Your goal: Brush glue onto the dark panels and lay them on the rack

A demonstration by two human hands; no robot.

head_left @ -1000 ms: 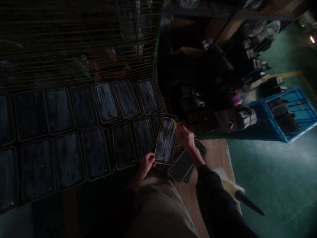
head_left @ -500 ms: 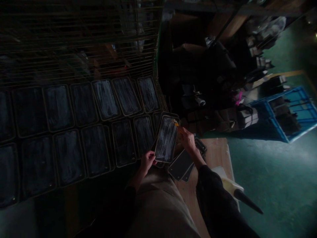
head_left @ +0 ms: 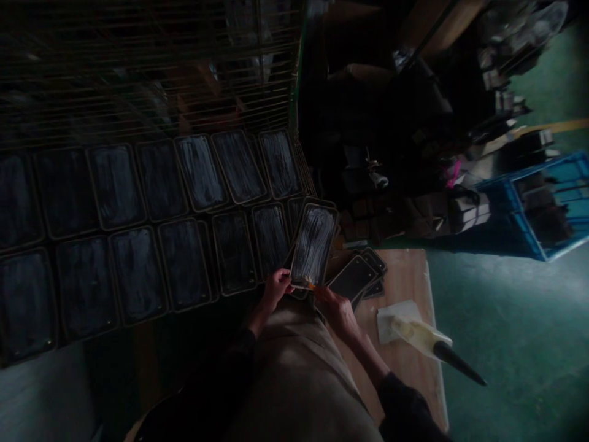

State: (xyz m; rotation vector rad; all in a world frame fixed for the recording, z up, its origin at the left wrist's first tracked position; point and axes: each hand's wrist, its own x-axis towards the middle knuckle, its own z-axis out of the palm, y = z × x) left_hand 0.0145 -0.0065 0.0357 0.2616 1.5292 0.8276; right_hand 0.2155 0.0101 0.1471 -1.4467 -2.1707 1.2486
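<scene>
While the left hand point(head_left: 277, 286) pinches the lower left corner of a dark panel point(head_left: 315, 239) between its fingers, the right hand point(head_left: 338, 310) grips a slim orange tool point(head_left: 311, 286) whose tip meets the panel's lower edge, as the head view shows. The right hand's fingers are closed around the tool, though the dimness hides exactly how each one lies. The panel is rectangular with rounded corners and a pale rim, and its face carries whitish lengthwise streaks. It sits just above the person's lap, in front of the body, its top leaning to the right, and overlaps another panel beneath it.

To the left, two rows of similar panels point(head_left: 138, 273) lie close together in front of a wire rack point(head_left: 151, 92), many of them streaked as well. Just right of the held panel, a loose stack of dark plates point(head_left: 354, 277) rests on a wooden table point(head_left: 405, 264). Nearer the table's outer edge lies a cream-coloured object point(head_left: 418, 334) with a black tapered end, which juts past that edge over the green floor point(head_left: 488, 307). Beyond, at the right, stands a blue crate point(head_left: 518, 215) with dark pieces inside.
</scene>
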